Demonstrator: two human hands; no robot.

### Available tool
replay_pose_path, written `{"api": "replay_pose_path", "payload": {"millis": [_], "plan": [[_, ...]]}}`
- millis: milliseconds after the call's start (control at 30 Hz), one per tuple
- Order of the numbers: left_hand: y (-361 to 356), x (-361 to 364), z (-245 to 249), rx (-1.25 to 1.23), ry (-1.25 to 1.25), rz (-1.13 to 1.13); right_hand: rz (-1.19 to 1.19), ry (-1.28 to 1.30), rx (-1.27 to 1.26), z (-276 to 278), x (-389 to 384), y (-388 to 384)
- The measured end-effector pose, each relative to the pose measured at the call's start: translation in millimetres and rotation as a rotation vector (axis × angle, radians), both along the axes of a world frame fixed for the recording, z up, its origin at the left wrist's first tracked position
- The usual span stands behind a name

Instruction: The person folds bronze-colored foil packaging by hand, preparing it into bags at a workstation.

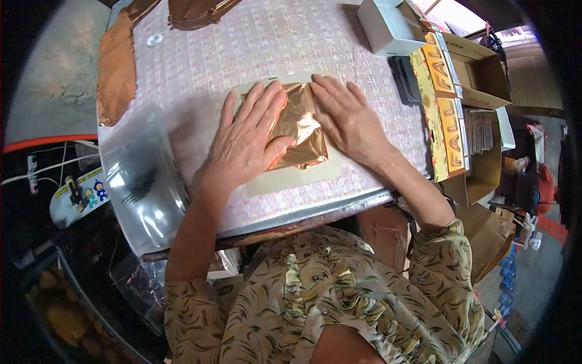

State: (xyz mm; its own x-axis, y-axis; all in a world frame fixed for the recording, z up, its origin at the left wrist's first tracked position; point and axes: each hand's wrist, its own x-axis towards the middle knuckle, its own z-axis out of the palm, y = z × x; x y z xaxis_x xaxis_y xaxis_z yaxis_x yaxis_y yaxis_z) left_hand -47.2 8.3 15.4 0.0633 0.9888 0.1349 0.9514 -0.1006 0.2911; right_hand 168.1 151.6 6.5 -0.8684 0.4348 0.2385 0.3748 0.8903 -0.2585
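Note:
A square of shiny copper-coloured foil (301,130) lies on a pale grey-beige board (276,183) near the table's front edge. Flat across the foil's left side rests my left hand (248,133), its fingers stretched out and pointing away from me. My right hand (350,118) lies along the foil's right edge, fingers extended, with the thumb on the foil. Neither hand grips anything. The palms hide part of the foil's left and right edges.
Clear plastic sleeves (145,182) are stacked at the table's left edge. Copper foil sheets (117,73) hang over the far left corner. A white box (391,27), a black case (404,80) and orange "FALL" packaging (447,127) line the right side, with a cardboard box (479,70) beyond.

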Motion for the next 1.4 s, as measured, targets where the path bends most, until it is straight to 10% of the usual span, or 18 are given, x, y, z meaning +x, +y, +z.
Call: {"api": "replay_pose_path", "payload": {"millis": [233,500,567,900,1400], "plan": [[-3.8,-1.4,18.8,-0.118,-0.031,-0.015,-0.417,-0.061,0.108,9.9,5.5,57.7],[5.7,5.6,14.3,0.073,-0.134,-0.054,-0.249,-0.021,0.045,33.8,-1.1,56.9],[8.7,6.0,10.2,0.057,-0.116,-0.068,-0.129,0.056,-0.489,56.6,-6.3,50.5],[11.3,9.0,1.0,0.018,-0.213,-0.025,-0.023,0.147,-1.302,55.5,-48.4,81.2],[13.0,4.0,-2.1,-0.012,-0.272,-0.034,0.081,0.118,-1.401,18.7,-67.4,99.6]]}}
